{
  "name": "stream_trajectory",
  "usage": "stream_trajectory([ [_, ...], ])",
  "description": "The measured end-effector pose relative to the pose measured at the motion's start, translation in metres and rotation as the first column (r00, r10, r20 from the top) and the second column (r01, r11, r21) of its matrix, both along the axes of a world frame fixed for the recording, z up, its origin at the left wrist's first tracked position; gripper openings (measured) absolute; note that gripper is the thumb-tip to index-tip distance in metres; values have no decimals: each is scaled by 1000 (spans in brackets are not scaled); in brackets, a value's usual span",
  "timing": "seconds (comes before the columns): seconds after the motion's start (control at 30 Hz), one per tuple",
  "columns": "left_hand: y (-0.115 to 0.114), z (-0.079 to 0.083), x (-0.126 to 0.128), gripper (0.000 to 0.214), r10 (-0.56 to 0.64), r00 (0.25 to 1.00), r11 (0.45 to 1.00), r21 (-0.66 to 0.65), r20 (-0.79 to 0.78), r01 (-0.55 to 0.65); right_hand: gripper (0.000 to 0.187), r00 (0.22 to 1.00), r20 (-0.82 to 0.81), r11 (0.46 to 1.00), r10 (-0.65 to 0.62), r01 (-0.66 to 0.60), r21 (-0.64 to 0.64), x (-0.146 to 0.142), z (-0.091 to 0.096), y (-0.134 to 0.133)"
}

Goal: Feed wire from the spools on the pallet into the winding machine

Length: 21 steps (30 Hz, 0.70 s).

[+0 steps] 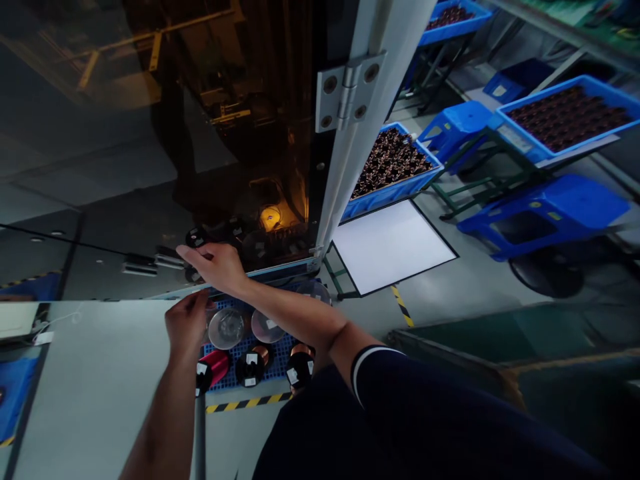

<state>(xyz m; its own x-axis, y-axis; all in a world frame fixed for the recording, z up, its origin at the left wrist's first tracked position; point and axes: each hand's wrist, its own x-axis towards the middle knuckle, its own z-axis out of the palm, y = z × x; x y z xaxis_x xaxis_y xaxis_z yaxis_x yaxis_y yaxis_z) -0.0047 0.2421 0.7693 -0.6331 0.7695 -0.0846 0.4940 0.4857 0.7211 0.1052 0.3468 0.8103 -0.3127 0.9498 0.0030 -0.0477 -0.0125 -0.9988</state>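
My right hand (pixel 219 268) is at the lower edge of a dark tinted door (pixel 215 147), its fingers curled and pressed together. Anything inside that grip is too small to see. Just below it, my left hand (pixel 186 325) is closed in a pinch beside the clear round covers (pixel 227 328); what it pinches, if anything, cannot be made out. Two metal handles (pixel 140 265) sit left of my right hand. Under my arms, wire spools, one red (pixel 217 367) and one copper with a black flange (pixel 251 368), lie on a blue grid base (pixel 230 381).
A metal hinge (pixel 350 93) joins the door to a pale frame post (pixel 373 33). To the right are a blue crate of copper-coloured parts (pixel 393 193), a white board (pixel 395 247), blue stools (pixel 550 210) and another parts tray (pixel 545 157). Striped tape (pixel 250 403) marks the floor.
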Motion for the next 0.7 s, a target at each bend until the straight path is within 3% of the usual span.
stream_trajectory([
  [0.2, 8, 6, 4, 29, 23, 997, 999, -28, 74, -21, 32, 998, 62, 1000, -17, 17, -2, -7, -9, -2],
  [0.53, 56, 30, 9, 30, -91, 993, 995, 24, -81, 93, 24, 991, 131, 999, -38, 38, 5, 40, -41, -23],
  [0.7, 59, 34, 13, 35, -195, 967, 981, -34, -166, 192, 22, 956, 281, 979, -82, 25, 200, 50, -35, -21],
])
